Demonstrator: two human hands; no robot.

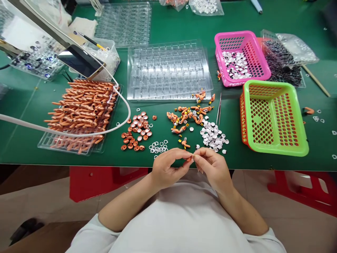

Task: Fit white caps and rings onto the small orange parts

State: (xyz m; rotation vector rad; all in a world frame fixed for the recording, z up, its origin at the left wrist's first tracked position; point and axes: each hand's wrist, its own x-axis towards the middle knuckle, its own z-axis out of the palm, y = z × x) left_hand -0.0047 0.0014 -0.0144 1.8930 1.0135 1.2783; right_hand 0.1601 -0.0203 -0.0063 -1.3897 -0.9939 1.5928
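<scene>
Both hands meet just off the front edge of the green table (171, 162). Between thumb and finger, my left hand (172, 167) pinches a small orange part (189, 159). My right hand (212, 167) touches it from the right with fingers closed; whatever they pinch is too small to name. Beyond the hands lie orange earpiece-like parts (184, 116) with yellow tabs, white round caps (212, 136), clear rings (158, 147) and orange round shells (136, 130). Metal tweezers (219, 109) rest behind the white caps.
A green basket (275, 151) and a pink basket (243, 35) stand at right. Clear trays (168, 70) lie at centre back. Stacked orange parts (84, 109) fill a tray at left, under a phone (81, 60) and a white cable (123, 95). Red stools (105, 182) stand below.
</scene>
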